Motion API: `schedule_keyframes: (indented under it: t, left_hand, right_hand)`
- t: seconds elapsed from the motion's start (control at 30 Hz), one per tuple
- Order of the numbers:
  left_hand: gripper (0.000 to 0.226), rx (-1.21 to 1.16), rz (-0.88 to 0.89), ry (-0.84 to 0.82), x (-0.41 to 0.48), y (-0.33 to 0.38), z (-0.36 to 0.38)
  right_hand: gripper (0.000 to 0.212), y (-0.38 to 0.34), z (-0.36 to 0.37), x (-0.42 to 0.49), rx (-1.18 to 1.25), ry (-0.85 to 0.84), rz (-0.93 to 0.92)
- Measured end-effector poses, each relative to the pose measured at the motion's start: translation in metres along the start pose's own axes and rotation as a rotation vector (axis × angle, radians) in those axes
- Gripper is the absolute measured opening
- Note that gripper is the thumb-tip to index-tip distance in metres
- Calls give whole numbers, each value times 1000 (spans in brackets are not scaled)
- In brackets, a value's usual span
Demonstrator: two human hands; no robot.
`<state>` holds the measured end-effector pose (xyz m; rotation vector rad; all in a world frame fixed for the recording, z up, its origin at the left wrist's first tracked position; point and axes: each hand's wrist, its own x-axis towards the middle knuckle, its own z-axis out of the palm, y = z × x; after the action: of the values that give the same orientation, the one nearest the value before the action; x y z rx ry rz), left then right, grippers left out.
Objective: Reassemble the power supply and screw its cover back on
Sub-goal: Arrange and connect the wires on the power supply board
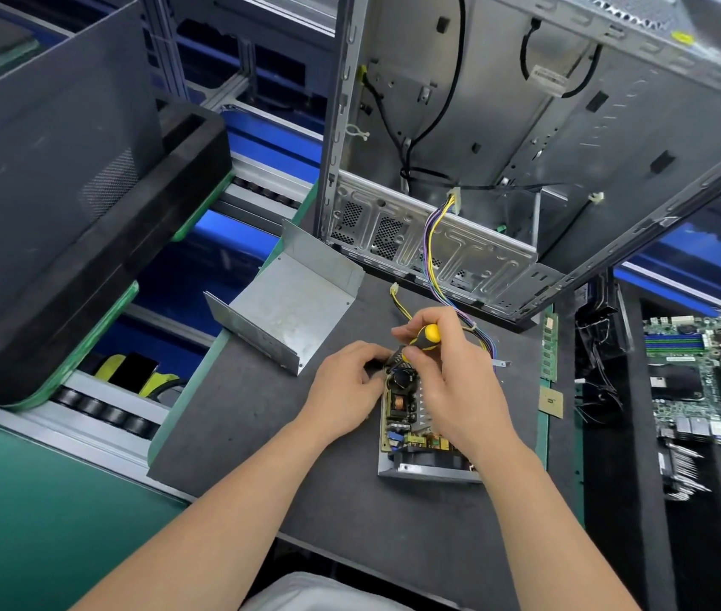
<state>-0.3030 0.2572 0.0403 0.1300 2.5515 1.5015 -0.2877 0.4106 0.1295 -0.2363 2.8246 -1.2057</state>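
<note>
right hand [446, 381] is wrapped round the yellow-and-black handle of a driver [424, 335], thumb and fingers closed on it, the yellow butt showing at the top of the fist. the driver tilts down and to the left, its tip at the far left corner of the supply [411, 416]; the tip itself is hidden among the fingers. left hand [345, 385] holds that same corner, fingers curled onto the edge just beside the driver shaft (whether it also pinches a screw there cannot be told).

the supply lies open on the dark mat [261, 434], in front of the person, its circuit board with coil and capacitors facing up and its metal base showing along the near edge. the right forearm crosses its right side. a bundle of coloured wires [431, 240] runs from behind the right hand up and over the lip of the case [460, 125], which stands open at the far side of the mat.

the cover [292, 302], a bent grey metal sheet, sits apart from the supply, on the mat's far left edge, open side up.

to the right of the supply a ram stick [549, 346] and a small square chip [551, 401] lie at the mat's edge. further right lies a motherboard [711, 381]. on the left a black tray [85, 213] rests over conveyor rollers [103, 412].
</note>
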Motion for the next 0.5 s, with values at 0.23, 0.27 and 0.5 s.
schedule_keyframes:
  t: [0.23, 0.27, 0.5]
  left_hand:
    - [28, -117, -168, -5, 8, 4, -1]
    - [26, -143, -196, -13, 10, 4, -1]
    - [35, -304, -351, -75, 21, 5, -5]
  right_hand:
    - [18, -9, -3, 7, -342, 21, -135]
    - [19, -11, -3, 7, -382, 38, -150]
    - [20, -17, -7, 11, -338, -97, -262]
